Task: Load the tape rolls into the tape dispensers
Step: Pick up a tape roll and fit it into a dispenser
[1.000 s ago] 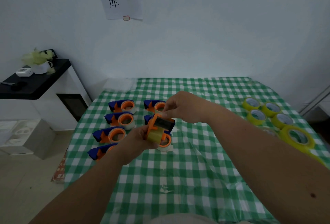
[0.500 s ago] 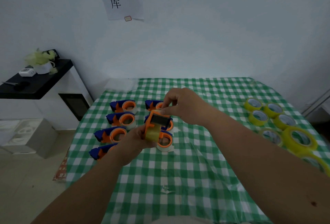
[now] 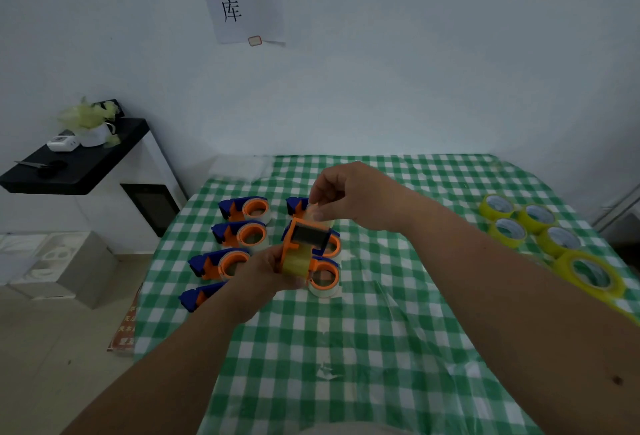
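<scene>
Green checked table point(image 3: 381, 348), loaded dispensers point(image 3: 242, 235), yellow tape rolls point(image 3: 540, 230), perhaps clear film

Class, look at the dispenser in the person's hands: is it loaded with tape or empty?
Loaded. A yellow roll sits in the dispenser gripped by the left hand, while the right hand pinches the tape end.

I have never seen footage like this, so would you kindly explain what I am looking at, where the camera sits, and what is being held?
There is no machine here: a person wears a camera on the head, looking forward and down at their own two bare hands. The left hand grips an orange tape dispenser with a yellowish roll in it. The right hand pinches what looks like the loose tape end above it. Beneath is a table with a green checked cloth. On its left lie loaded blue and orange dispensers in rows; on its right sit spare yellow tape rolls.
</scene>
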